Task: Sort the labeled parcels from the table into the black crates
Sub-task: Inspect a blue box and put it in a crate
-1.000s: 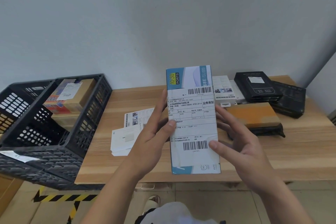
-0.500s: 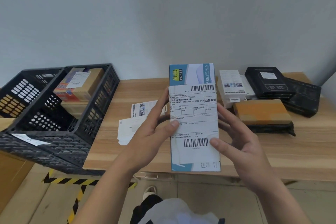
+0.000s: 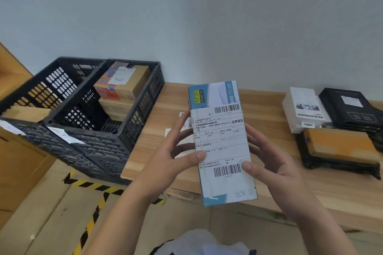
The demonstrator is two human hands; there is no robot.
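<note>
I hold a long white-and-blue labeled box (image 3: 222,143) upright in front of me, its shipping label with two barcodes facing me. My left hand (image 3: 172,157) grips its left edge, thumb on the label. My right hand (image 3: 267,163) grips its right edge, thumb beside the lower barcode. Two black crates stand at the left: the nearer right crate (image 3: 124,136) holds a brown carton with a label and an orange box on a flat carton; the left crate (image 3: 31,97) has a brown parcel at its front.
The wooden table (image 3: 269,99) carries a white box (image 3: 304,109), black parcels (image 3: 352,109) and an orange-topped parcel (image 3: 339,147) at the right. White packets lie behind my left hand. Yellow-black floor tape (image 3: 93,188) runs below the crates. A wall stands behind.
The view has swung left and the crates now sit closer to centre. The box stays held in both hands, tilted slightly.
</note>
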